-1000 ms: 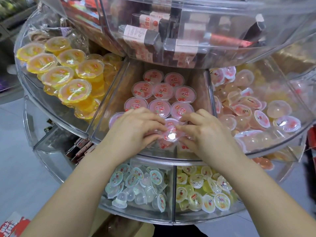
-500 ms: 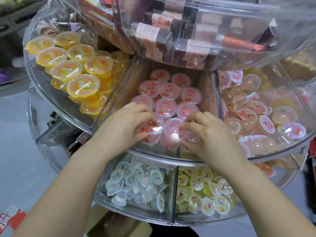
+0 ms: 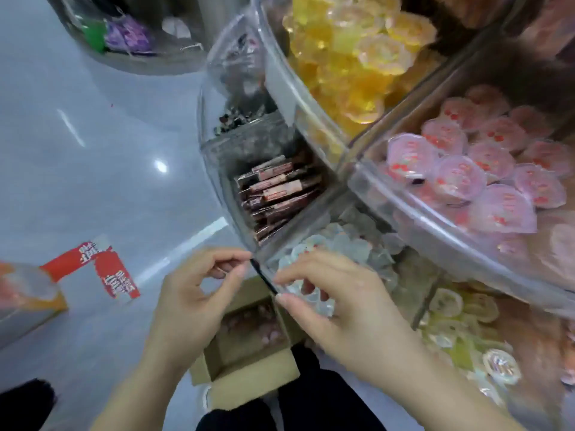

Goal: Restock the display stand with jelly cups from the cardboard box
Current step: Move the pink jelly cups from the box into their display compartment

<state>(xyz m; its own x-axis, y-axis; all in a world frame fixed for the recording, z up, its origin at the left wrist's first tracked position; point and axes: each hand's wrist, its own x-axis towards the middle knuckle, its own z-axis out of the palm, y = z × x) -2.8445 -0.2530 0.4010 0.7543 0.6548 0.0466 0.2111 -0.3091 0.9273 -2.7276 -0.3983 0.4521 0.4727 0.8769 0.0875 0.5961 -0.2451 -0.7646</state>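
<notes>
Both of your hands are low now, near the bottom of the picture, above the open brown cardboard box (image 3: 249, 346) on the floor. Your left hand (image 3: 193, 300) has its fingers curled, and the thumb and first finger seem to pinch one end of a thin dark strip (image 3: 264, 279). Your right hand (image 3: 336, 309) is curled too and looks to hold the other end. The picture is blurry, so you cannot tell for sure what the strip is. No jelly cup is in either hand.

Inside the box you can see pink jelly cups (image 3: 258, 325), so I think there is more to put away.

Up on the right is the clear plastic display stand (image 3: 413, 225). Its near bin holds many pink-lidded round jelly cups (image 3: 460, 178), lying close together, and it looks quite full. The far bin beside it holds yellow and orange jelly cups (image 3: 357, 66). Lower down, a bin to the left holds dark red flat packets (image 3: 277, 194). Beside that, right by your right hand, is a bin of small clear jelly cups (image 3: 345, 247). To the far left on the floor sits a red and white carton (image 3: 102, 269).
</notes>
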